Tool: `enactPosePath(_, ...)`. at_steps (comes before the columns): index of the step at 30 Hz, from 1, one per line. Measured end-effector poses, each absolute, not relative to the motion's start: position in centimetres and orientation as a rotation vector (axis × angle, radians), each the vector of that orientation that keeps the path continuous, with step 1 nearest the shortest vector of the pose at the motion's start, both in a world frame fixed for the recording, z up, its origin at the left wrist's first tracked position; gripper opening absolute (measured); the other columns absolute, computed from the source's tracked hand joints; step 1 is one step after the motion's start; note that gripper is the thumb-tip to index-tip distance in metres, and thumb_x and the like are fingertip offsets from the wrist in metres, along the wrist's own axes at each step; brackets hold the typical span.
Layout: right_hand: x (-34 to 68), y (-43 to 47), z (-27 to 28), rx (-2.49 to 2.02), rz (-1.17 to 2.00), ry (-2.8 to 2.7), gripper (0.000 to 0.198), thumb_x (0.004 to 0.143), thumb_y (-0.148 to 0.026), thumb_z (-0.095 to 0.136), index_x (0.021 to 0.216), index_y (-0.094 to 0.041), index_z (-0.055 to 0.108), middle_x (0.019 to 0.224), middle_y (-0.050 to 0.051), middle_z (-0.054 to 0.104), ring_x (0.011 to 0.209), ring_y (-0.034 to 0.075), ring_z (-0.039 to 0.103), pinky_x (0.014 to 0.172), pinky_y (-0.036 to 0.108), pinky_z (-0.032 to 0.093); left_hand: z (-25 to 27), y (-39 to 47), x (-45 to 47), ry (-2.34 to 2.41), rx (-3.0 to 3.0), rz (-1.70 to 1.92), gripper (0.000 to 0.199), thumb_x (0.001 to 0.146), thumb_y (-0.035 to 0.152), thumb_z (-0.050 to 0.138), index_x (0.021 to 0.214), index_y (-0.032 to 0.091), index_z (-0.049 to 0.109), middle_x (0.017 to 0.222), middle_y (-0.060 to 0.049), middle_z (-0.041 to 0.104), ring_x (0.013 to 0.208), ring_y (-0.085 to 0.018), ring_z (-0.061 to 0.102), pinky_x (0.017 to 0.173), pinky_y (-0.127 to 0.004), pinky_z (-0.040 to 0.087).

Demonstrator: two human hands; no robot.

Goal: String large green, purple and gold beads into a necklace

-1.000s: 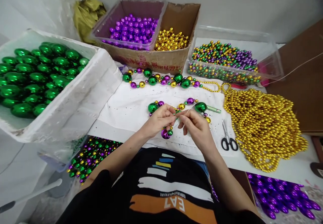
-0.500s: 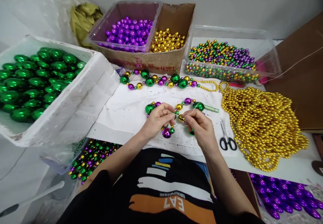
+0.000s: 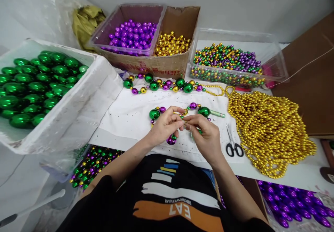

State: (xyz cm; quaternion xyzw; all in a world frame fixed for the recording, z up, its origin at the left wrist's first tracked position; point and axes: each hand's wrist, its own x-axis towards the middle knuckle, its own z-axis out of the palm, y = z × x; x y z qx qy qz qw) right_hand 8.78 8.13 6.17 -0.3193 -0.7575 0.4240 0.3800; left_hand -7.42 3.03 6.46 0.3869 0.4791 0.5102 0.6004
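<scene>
My left hand (image 3: 167, 123) and my right hand (image 3: 205, 131) meet over the white cloth (image 3: 125, 110), fingertips pinched together. Between them is the string (image 3: 192, 134) of a bead necklace; its pale end hangs below my right fingers. Parts of the strand lie around my hands: a big green bead (image 3: 154, 114) on the left, a purple bead (image 3: 193, 106) behind, another green bead (image 3: 204, 111) at the right. My fingers hide the exact spot they pinch. A thin green tube (image 3: 217, 114) and black-handled scissors (image 3: 234, 149) lie right of my right hand.
Across the back lies another bead necklace (image 3: 153, 85). Gold bead strands (image 3: 271, 131) are heaped at right. A foam box (image 3: 78, 96) of green beads, a cardboard box (image 3: 146, 64) and a clear bin (image 3: 273, 51) surround the cloth.
My right hand has shifted left, its fingertips now against my left ones. The gold bead seen between my hands is now covered, and a string end shows below my right fingers.
</scene>
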Motion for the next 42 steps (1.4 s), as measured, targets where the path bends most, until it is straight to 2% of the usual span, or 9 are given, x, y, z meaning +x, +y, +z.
enactPosePath(4, 8.7, 8.1, 5.9, -0.805, 1.109, -1.934, 0.015, 0.090, -0.015, 0.059, 0.076, -0.022, 0.058, 0.081, 0.002, 0.064, 0.079, 0.018, 0.063, 0.068, 0.032, 0.049, 6.6, 2.9, -7.6, 1.131, 0.933, 1.196, 0.031, 0.086, 0.031, 0.065, 0.110, 0.017, 0.052, 0.069, 0.004, 0.060, 0.056, -0.007, 0.055, 0.052, -0.018, 0.044)
enactPosePath(13, 8.9, 8.2, 5.6, -0.917, 1.305, -1.680, 0.015, 0.087, -0.025, 0.066, 0.074, -0.021, 0.058, 0.080, 0.002, 0.061, 0.066, 0.014, 0.056, 0.057, 0.028, 0.045, 5.7, 2.3, -8.3, 1.124, 0.918, 1.179, 0.028, 0.085, 0.032, 0.066, 0.105, 0.014, 0.057, 0.072, 0.000, 0.064, 0.064, -0.010, 0.059, 0.063, -0.023, 0.048)
enactPosePath(17, 8.9, 8.2, 4.8, -0.950, 1.364, -1.583, 0.015, 0.085, -0.024, 0.067, 0.074, -0.021, 0.057, 0.076, 0.001, 0.061, 0.059, 0.013, 0.053, 0.053, 0.028, 0.044, 5.1, 2.1, -8.2, 1.171, 0.920, 1.175, 0.021, 0.082, 0.029, 0.066, 0.096, 0.015, 0.058, 0.073, -0.001, 0.064, 0.064, -0.010, 0.058, 0.060, -0.023, 0.047)
enactPosePath(21, 9.2, 8.0, 4.9, -0.981, 1.155, -1.725, 0.012, 0.086, -0.025, 0.066, 0.076, -0.022, 0.062, 0.085, 0.004, 0.064, 0.075, 0.018, 0.059, 0.058, 0.031, 0.045, 5.0, 2.4, -7.9, 1.275, 0.911, 1.216, 0.009, 0.081, 0.022, 0.060, 0.086, 0.015, 0.060, 0.069, 0.000, 0.061, 0.060, -0.009, 0.051, 0.054, -0.021, 0.037)
enactPosePath(24, 9.5, 8.0, 5.7, -0.966, 0.928, -1.925, 0.009, 0.088, -0.024, 0.064, 0.080, -0.024, 0.068, 0.098, 0.006, 0.063, 0.093, 0.023, 0.060, 0.066, 0.034, 0.045, 5.2, 2.8, -7.6, 1.293, 0.920, 1.188, 0.011, 0.078, 0.019, 0.055, 0.084, 0.014, 0.063, 0.067, 0.000, 0.059, 0.062, -0.010, 0.050, 0.056, -0.022, 0.034)
enactPosePath(26, 9.5, 8.3, 6.2, -0.957, 0.916, -1.993, 0.010, 0.089, -0.022, 0.063, 0.082, -0.025, 0.069, 0.099, 0.006, 0.062, 0.093, 0.023, 0.059, 0.067, 0.034, 0.044, 5.5, 3.0, -7.4, 1.288, 0.958, 1.124, 0.013, 0.078, 0.019, 0.055, 0.085, 0.014, 0.065, 0.067, 0.001, 0.057, 0.063, -0.010, 0.048, 0.058, -0.023, 0.034)
enactPosePath(31, 8.7, 10.0, 5.9, -0.915, 1.178, -1.922, 0.012, 0.084, -0.023, 0.067, 0.072, -0.022, 0.066, 0.083, 0.002, 0.057, 0.074, 0.016, 0.054, 0.064, 0.031, 0.040, 6.2, 3.2, -6.8, 1.191, 0.995, 1.052, 0.015, 0.075, 0.027, 0.067, 0.080, 0.014, 0.061, 0.068, 0.003, 0.050, 0.062, -0.008, 0.042, 0.057, -0.023, 0.031)
enactPosePath(37, 8.1, 10.8, 4.9, -0.808, 1.495, -1.704, 0.023, 0.079, -0.040, 0.075, 0.068, -0.021, 0.067, 0.073, 0.001, 0.057, 0.073, 0.017, 0.053, 0.068, 0.032, 0.043, 5.3, 3.5, -6.4, 1.242, 0.918, 1.152, 0.031, 0.070, 0.037, 0.078, 0.078, 0.015, 0.057, 0.070, 0.003, 0.053, 0.065, -0.008, 0.046, 0.060, -0.022, 0.034)
enactPosePath(42, 8.5, 11.0, 6.1, -0.764, 1.540, -1.819, 0.021, 0.079, -0.037, 0.075, 0.067, -0.021, 0.068, 0.071, 0.001, 0.056, 0.071, 0.016, 0.053, 0.065, 0.031, 0.041, 4.9, 3.7, -6.3, 1.259, 0.860, 1.172, 0.036, 0.068, 0.042, 0.080, 0.074, 0.014, 0.056, 0.066, 0.003, 0.053, 0.061, -0.007, 0.045, 0.057, -0.021, 0.033)
